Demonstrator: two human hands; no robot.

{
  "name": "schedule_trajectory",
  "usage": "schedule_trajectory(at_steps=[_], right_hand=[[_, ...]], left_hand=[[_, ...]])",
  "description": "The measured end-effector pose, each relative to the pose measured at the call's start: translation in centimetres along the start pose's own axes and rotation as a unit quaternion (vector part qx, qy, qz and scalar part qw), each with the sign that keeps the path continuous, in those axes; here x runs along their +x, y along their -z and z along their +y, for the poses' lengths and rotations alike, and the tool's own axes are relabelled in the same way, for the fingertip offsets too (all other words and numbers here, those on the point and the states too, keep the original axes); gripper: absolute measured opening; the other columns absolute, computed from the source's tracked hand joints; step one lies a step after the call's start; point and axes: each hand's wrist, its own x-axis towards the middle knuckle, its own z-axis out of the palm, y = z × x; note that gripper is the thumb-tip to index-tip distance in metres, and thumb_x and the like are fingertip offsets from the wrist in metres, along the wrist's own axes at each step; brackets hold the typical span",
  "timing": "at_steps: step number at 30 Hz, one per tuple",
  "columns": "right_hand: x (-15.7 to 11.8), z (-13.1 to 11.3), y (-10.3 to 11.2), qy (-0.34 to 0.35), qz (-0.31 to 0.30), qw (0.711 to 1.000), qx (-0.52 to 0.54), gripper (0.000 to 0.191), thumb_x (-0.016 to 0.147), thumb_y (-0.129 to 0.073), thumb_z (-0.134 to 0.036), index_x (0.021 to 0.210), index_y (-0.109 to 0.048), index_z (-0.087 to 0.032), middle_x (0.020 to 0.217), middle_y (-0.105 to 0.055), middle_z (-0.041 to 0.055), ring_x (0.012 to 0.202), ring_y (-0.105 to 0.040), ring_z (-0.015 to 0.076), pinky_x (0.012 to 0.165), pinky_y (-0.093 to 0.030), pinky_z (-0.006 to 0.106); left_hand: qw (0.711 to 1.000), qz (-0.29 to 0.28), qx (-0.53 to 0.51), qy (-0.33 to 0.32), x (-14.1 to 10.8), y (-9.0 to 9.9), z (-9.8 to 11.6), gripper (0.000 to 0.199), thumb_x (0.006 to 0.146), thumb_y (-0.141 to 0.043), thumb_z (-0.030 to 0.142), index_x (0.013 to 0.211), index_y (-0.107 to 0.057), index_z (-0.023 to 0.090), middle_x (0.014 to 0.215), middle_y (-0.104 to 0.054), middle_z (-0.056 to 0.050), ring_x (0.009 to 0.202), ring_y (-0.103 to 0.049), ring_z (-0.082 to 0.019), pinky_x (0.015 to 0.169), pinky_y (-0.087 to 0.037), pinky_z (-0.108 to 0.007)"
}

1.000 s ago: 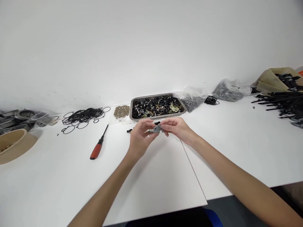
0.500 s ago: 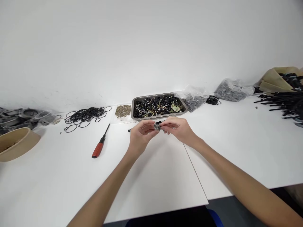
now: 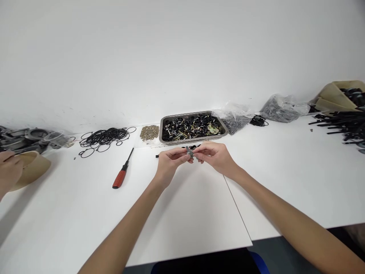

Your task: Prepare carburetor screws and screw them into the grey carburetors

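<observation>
Between my two hands is a small grey part, its exact kind too small to make out. My left hand pinches it from the left with thumb and fingers. From the other side my right hand grips the same part with its fingertips. Some black pieces show just behind the fingertips, partly hidden. Beyond the hands lies a metal tray full of black, brass and silver small parts. A screwdriver with a red handle rests on the white table to the left of my left hand.
A co-worker's hand is over a beige bowl at the far left. Black rings and small brass pieces lie left of the tray. Plastic bags and black rods are on the right.
The grey part has turned between my fingers, while my hands stay nearly in place. A co-worker's hand has come in at the left over the beige bowl.
</observation>
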Motion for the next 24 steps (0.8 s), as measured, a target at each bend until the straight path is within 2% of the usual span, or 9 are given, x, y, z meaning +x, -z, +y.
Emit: schedule_trajectory(at_steps=[11, 19, 24], right_hand=[[0.11, 0.41, -0.28, -0.004, 0.026, 0.999, 0.026, 0.016, 0.078, -0.073, -0.031, 0.084, -0.072, -0.017, 0.079, -0.063, 0.0036, 0.059, -0.059, 0.0122, 0.054, -0.050, 0.029], [0.30, -0.35, -0.38, -0.095, 0.032, 0.984, 0.150, 0.026, 0.073, -0.077, -0.033, 0.091, -0.072, -0.015, 0.065, -0.067, 0.0016, 0.057, -0.061, 0.0138, 0.060, -0.053, 0.032], [0.52, -0.23, -0.02, -0.142, 0.019, 0.974, 0.176, 0.026, 0.069, -0.080, -0.031, 0.087, -0.073, -0.013, 0.065, -0.069, 0.0030, 0.057, -0.063, 0.0142, 0.062, -0.053, 0.033]], left_hand=[[0.999, 0.002, -0.036, 0.027, -0.14, -0.26, -0.05, 0.027, 0.067, -0.082, 0.021, 0.090, -0.074, 0.010, 0.083, -0.073, -0.010, 0.070, -0.067, -0.020, 0.077, -0.052, -0.038], [0.989, -0.023, -0.124, 0.076, 0.24, 0.50, 0.63, 0.039, 0.077, -0.072, 0.021, 0.114, -0.065, 0.012, 0.084, -0.069, -0.008, 0.075, -0.064, -0.016, 0.075, -0.049, -0.030], [0.993, 0.001, -0.098, 0.068, 0.44, 0.66, 0.74, 0.027, 0.073, -0.075, 0.022, 0.096, -0.068, 0.010, 0.081, -0.070, -0.010, 0.076, -0.065, -0.019, 0.075, -0.049, -0.034]])
